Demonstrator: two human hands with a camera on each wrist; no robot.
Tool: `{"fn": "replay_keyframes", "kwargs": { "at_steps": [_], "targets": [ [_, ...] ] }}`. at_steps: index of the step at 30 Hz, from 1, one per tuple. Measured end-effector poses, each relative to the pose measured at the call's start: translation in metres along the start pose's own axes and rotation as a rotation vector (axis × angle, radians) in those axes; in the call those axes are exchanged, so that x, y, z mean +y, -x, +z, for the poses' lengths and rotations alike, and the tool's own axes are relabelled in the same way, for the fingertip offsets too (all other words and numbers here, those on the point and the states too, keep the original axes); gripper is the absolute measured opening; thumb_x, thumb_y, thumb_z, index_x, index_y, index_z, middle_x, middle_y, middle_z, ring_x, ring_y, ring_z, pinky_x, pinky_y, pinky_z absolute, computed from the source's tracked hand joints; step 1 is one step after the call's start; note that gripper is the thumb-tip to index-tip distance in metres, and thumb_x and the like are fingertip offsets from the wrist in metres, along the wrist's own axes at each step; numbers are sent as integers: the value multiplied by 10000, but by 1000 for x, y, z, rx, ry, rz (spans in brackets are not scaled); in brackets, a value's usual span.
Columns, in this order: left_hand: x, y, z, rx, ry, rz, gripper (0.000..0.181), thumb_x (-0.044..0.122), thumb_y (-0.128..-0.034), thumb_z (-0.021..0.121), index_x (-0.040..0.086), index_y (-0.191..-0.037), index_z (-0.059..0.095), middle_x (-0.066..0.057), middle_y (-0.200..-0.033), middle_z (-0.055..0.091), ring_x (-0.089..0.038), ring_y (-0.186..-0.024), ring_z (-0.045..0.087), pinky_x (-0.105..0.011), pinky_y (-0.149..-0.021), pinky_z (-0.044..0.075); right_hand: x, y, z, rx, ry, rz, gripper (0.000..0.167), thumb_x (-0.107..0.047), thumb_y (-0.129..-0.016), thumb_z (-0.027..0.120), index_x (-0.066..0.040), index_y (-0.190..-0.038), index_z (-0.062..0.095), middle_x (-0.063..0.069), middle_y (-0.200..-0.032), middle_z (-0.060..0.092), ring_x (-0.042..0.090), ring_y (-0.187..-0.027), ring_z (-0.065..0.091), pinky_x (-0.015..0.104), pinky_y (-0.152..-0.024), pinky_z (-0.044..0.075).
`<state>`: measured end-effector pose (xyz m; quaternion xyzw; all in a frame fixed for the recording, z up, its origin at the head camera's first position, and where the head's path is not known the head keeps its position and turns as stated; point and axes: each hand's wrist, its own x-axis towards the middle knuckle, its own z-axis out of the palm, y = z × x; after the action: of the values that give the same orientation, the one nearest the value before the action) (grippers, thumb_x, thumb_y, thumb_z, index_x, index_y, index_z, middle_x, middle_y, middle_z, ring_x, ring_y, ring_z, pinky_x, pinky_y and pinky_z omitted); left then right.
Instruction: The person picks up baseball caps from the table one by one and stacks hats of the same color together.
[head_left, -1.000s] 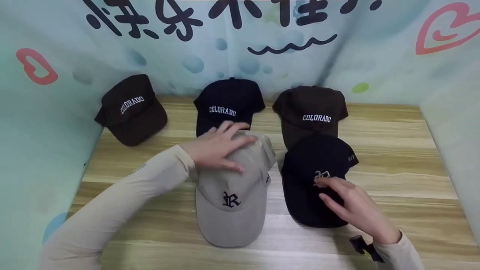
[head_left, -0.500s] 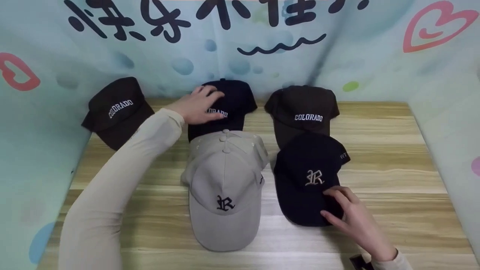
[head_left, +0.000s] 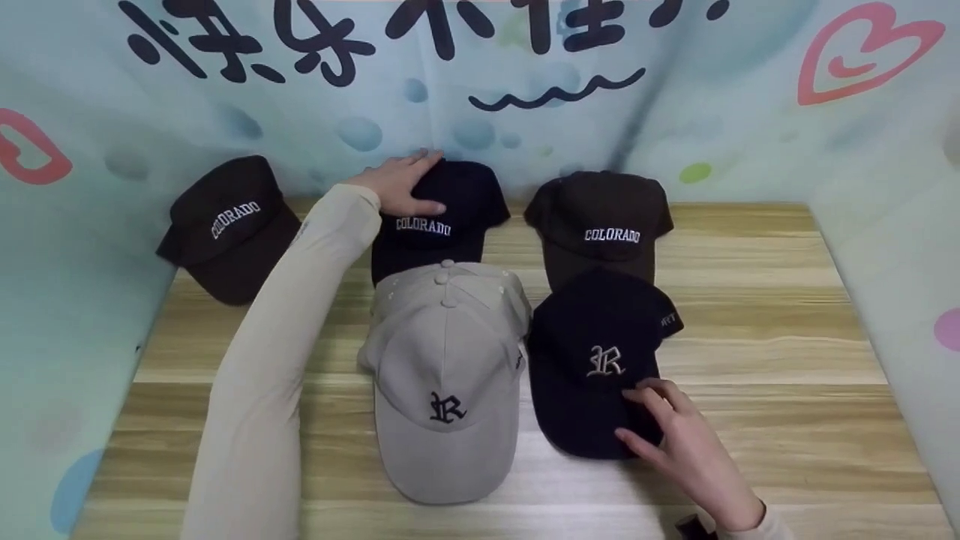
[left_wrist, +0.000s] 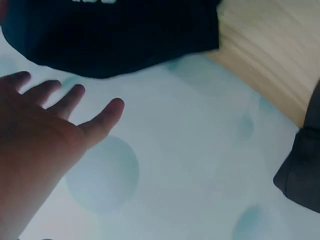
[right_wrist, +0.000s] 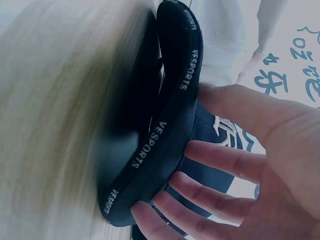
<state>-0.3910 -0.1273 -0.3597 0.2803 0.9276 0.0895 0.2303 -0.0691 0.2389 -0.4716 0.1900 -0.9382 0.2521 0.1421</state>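
Note:
My left hand [head_left: 401, 182], fingers straight, lies at the back left of a navy COLORADO cap [head_left: 465, 199]. In the left wrist view, the left hand [left_wrist: 60, 120] has its fingers spread close beside that cap's dark edge [left_wrist: 115, 50]. My right hand [head_left: 679, 439] touches the right side of a navy cap with an R emblem [head_left: 589, 322], thumb on the brim. The right wrist view shows the right hand's fingertips along the R cap's lettered band [right_wrist: 165, 130]. Nested grey caps [head_left: 446, 457], the front one marked R, stand left of it, close to touching.
A brown COLORADO cap [head_left: 232, 225] sits at the far left of the wood-grain table [head_left: 765, 322]. Another brown COLORADO cap [head_left: 607, 202] stands behind the navy R cap, which overlaps its brim. A printed cloth [head_left: 360, 97] rises along the back edge.
My left hand has gone from the grey caps to the back of the navy COLORADO cap. The navy R cap has slid left toward the grey caps, with my right hand following. The view has shifted slightly.

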Motion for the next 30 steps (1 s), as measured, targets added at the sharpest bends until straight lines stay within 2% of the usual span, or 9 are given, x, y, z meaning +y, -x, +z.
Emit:
{"fn": "replay_keyframes", "kwargs": {
  "at_steps": [3, 6, 8, 11, 15, 19, 23, 27, 30],
  "targets": [
    [2, -2, -6, -26, 14, -50, 846, 564, -968, 390, 136, -1553, -47, -162, -1595, 48, -405, -1426, 88, -589, -1099, 130, 1, -1, 0, 4, 7, -10, 445, -116, -684, 866, -9, -1066, 664, 157, -1090, 587, 285, -988, 604, 392, -838, 467],
    [6, -4, -10, -32, 7, -106, 835, 624, -954, 344, 173, -1562, -8, -174, -1590, 81, -425, -1412, 97, -631, -1078, 106, 2, -2, 0, 10, 9, -16, 441, -119, -683, 866, -11, -1060, 664, 163, -1088, 588, 298, -983, 605, 407, -833, 473],
    [8, -5, -11, -30, -19, -133, 847, 638, -938, 367, 185, -1565, 23, -213, -1572, 83, -441, -1390, 87, -656, -1059, 86, 2, -3, 1, 11, 9, -17, 441, -119, -681, 867, -12, -1059, 667, 164, -1088, 589, 301, -985, 605, 407, -836, 473],
    [12, -6, -9, -18, -52, -161, 873, 619, -905, 462, 200, -1566, 76, -264, -1490, 151, -428, -1314, 141, -646, -1034, 102, 2, -2, 2, 11, 10, -16, 442, -124, -680, 870, -13, -1059, 672, 163, -1093, 591, 299, -991, 605, 401, -841, 471],
    [14, -8, -7, -15, -58, -187, 854, 562, -872, 545, 157, -1542, 205, -249, -1374, 218, -398, -1217, 186, -614, -994, 146, 1, -1, 3, 12, 3, -7, 443, -125, -683, 870, -12, -1065, 676, 161, -1100, 592, 290, -998, 605, 388, -849, 462],
    [9, -11, -5, 6, -35, -189, 848, 557, -843, 589, 77, -1466, 272, -240, -1375, 242, -397, -1232, 210, -620, -1001, 160, 1, -1, 4, 16, -5, 5, 440, -123, -681, 872, -12, -1060, 680, 162, -1099, 595, 293, -997, 607, 388, -854, 457],
    [0, -11, -4, 40, 46, -168, 857, 538, -818, 643, 5, -1367, 257, -254, -1361, 373, -408, -1244, 350, -598, -1022, 212, 1, 0, 5, 17, -13, 15, 436, -121, -680, 873, -6, -1054, 682, 168, -1101, 596, 305, -999, 608, 398, -855, 459],
    [-4, -4, -9, 61, 109, -112, 879, 510, -836, 659, -35, -1374, 228, -281, -1342, 431, -403, -1236, 430, -498, -1049, 294, 1, 0, 5, 14, -13, 19, 436, -120, -683, 872, -3, -1057, 682, 169, -1106, 595, 311, -1003, 608, 404, -857, 463],
    [-4, 4, -17, 91, 76, -62, 838, 499, -884, 610, -60, -1389, 242, -317, -1340, 415, -434, -1244, 409, -487, -1048, 311, 1, -1, 3, 14, -6, 18, 432, -122, -683, 872, -9, -1054, 682, 160, -1102, 596, 302, -999, 609, 397, -854, 463]
  ]
}}
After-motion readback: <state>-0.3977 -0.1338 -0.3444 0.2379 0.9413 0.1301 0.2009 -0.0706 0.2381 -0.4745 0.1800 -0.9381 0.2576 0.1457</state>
